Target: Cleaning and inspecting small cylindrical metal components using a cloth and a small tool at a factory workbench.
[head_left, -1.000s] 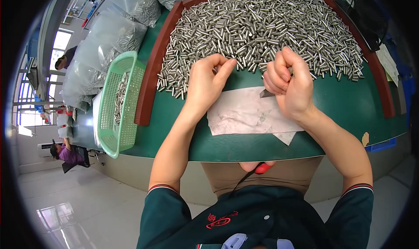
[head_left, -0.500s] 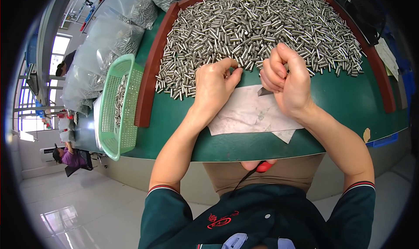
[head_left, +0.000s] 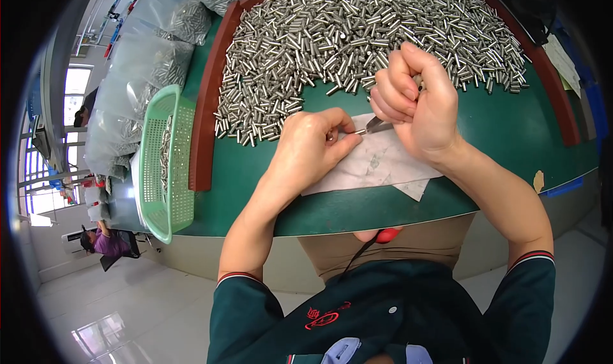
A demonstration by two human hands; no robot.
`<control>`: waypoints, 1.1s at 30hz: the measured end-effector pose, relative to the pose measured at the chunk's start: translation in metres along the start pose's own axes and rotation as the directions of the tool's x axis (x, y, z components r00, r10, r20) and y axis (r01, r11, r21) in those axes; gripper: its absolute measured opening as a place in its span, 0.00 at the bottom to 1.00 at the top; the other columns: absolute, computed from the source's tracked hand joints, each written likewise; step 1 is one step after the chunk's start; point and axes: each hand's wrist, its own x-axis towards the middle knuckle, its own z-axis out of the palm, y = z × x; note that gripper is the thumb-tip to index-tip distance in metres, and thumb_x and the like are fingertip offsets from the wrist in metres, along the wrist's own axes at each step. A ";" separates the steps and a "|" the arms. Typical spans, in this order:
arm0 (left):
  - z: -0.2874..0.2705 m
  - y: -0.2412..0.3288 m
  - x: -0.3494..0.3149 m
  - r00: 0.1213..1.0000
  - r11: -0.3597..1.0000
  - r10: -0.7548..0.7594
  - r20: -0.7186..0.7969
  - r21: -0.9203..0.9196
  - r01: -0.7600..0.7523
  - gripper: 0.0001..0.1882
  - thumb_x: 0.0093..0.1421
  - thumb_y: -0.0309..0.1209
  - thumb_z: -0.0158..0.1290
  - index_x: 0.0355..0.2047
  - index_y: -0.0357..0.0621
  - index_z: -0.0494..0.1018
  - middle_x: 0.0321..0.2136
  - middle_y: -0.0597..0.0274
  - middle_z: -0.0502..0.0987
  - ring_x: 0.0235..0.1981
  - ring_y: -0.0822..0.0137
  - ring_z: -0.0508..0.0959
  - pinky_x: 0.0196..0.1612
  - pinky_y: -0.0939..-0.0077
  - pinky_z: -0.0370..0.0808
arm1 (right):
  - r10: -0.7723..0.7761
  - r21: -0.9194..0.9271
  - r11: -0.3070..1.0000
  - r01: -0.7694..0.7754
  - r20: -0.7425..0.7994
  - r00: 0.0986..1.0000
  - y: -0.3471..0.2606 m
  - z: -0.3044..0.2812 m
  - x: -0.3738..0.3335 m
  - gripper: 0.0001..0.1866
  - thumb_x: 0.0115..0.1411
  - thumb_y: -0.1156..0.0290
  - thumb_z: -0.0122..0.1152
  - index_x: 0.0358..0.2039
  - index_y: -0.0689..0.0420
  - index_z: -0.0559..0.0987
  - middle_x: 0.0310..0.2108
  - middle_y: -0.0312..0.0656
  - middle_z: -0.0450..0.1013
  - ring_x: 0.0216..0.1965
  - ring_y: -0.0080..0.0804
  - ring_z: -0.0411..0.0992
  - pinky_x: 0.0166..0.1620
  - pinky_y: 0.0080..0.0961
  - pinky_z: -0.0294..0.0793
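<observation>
My left hand (head_left: 311, 144) pinches a small shiny metal pin (head_left: 361, 132) between thumb and forefinger, just above the white cloth (head_left: 357, 169). Closed in a fist, my right hand (head_left: 424, 105) holds a grey flat-bladed tool (head_left: 377, 125) whose handle is hidden inside the palm. The blade's tip meets or nearly meets the pin's end; I cannot tell which. Beyond both hands spreads a large heap of loose metal pins (head_left: 332, 38). The stained, creased cloth lies flat on the green tabletop (head_left: 306, 218).
Dark red rails (head_left: 205, 134) border the heap. To the left stands a light green perforated basket (head_left: 182, 204) with pins inside. Clear plastic bags (head_left: 137, 77) filled with pins line the table's far left. A person in purple (head_left: 108, 243) is in the background.
My left hand has come back from the heap's edge to above the cloth, and a pin now shows in its fingers by the blade. The right hand stays near the same place.
</observation>
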 end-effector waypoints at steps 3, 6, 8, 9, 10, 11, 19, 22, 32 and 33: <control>0.004 -0.002 0.001 1.000 1.000 0.017 -0.012 -0.016 -0.017 0.06 0.45 0.25 0.57 0.22 0.36 0.72 0.11 0.66 0.68 0.13 0.80 0.63 0.17 0.84 0.62 | 0.005 -0.019 1.000 -0.004 0.012 1.000 -0.001 -0.003 0.001 0.21 0.60 0.62 0.31 0.10 0.51 0.54 0.05 0.29 0.47 0.09 0.17 0.40 0.14 0.17 0.41; 0.007 -0.004 0.000 0.999 0.999 0.032 -0.028 -0.028 -0.033 0.05 0.46 0.25 0.57 0.22 0.36 0.73 0.12 0.66 0.70 0.14 0.80 0.66 0.18 0.84 0.64 | 0.013 -0.050 0.999 -0.012 0.011 1.000 0.003 -0.005 0.001 0.21 0.60 0.62 0.31 0.10 0.51 0.54 0.05 0.28 0.47 0.09 0.16 0.40 0.14 0.17 0.41; 0.007 -0.004 0.001 1.000 0.999 0.024 -0.019 -0.032 -0.024 0.05 0.46 0.25 0.57 0.22 0.36 0.73 0.12 0.65 0.71 0.14 0.80 0.66 0.19 0.84 0.65 | 0.026 -0.032 0.999 -0.026 0.022 0.999 0.005 -0.004 0.000 0.21 0.60 0.62 0.31 0.10 0.51 0.54 0.05 0.28 0.47 0.09 0.16 0.40 0.14 0.16 0.41; 0.007 -0.004 0.000 1.000 0.999 0.013 -0.013 -0.036 -0.014 0.05 0.46 0.25 0.57 0.21 0.35 0.73 0.13 0.65 0.72 0.15 0.80 0.67 0.19 0.85 0.65 | 0.024 -0.033 0.999 -0.023 0.014 1.000 0.006 -0.004 -0.001 0.21 0.60 0.62 0.31 0.10 0.50 0.54 0.05 0.28 0.47 0.09 0.16 0.40 0.14 0.16 0.41; 0.008 -0.004 0.000 1.000 0.999 0.014 -0.010 -0.037 -0.014 0.05 0.46 0.25 0.57 0.21 0.35 0.73 0.13 0.65 0.72 0.15 0.80 0.67 0.19 0.85 0.65 | 0.024 -0.032 0.999 -0.023 0.012 1.000 0.006 -0.004 -0.002 0.21 0.60 0.62 0.31 0.10 0.50 0.54 0.05 0.28 0.47 0.09 0.16 0.40 0.14 0.16 0.41; 0.008 -0.004 0.000 1.000 0.999 0.017 -0.015 -0.037 -0.018 0.05 0.46 0.25 0.57 0.21 0.35 0.73 0.13 0.65 0.72 0.14 0.80 0.67 0.19 0.85 0.65 | 0.022 -0.032 0.999 -0.021 0.005 1.000 0.007 -0.004 -0.002 0.21 0.60 0.62 0.31 0.10 0.50 0.54 0.05 0.28 0.47 0.09 0.16 0.40 0.14 0.16 0.41; 0.009 -0.003 0.000 1.000 0.999 0.009 -0.015 -0.031 -0.010 0.05 0.46 0.25 0.57 0.22 0.35 0.73 0.13 0.66 0.72 0.15 0.80 0.67 0.19 0.85 0.65 | 0.009 -0.006 1.000 -0.010 -0.026 1.000 0.008 -0.001 -0.003 0.22 0.60 0.61 0.32 0.09 0.50 0.54 0.05 0.28 0.47 0.09 0.16 0.40 0.14 0.17 0.41; 0.011 -0.004 0.001 0.997 0.998 0.029 -0.065 -0.060 -0.033 0.06 0.44 0.27 0.57 0.19 0.37 0.72 0.11 0.57 0.71 0.12 0.65 0.71 0.18 0.75 0.67 | 0.004 -0.014 1.000 -0.004 -0.043 0.999 0.009 -0.003 -0.003 0.21 0.60 0.61 0.32 0.09 0.50 0.54 0.05 0.28 0.47 0.09 0.16 0.40 0.14 0.17 0.41; 0.007 -0.004 0.004 1.000 0.998 0.004 0.016 -0.066 -0.003 0.05 0.46 0.25 0.57 0.20 0.35 0.73 0.13 0.67 0.72 0.15 0.81 0.66 0.19 0.85 0.64 | -0.019 -0.077 0.997 0.019 -0.001 1.000 0.010 0.002 -0.005 0.21 0.59 0.63 0.34 0.09 0.53 0.54 0.06 0.30 0.49 0.10 0.16 0.42 0.15 0.17 0.43; 0.006 -0.004 0.004 1.000 0.998 0.008 0.029 -0.066 -0.006 0.05 0.46 0.25 0.57 0.20 0.35 0.73 0.13 0.67 0.72 0.15 0.81 0.66 0.19 0.85 0.64 | -0.032 -0.144 0.989 0.031 -0.004 0.999 0.011 0.004 -0.005 0.22 0.60 0.61 0.33 0.10 0.51 0.54 0.06 0.29 0.47 0.10 0.16 0.41 0.16 0.17 0.42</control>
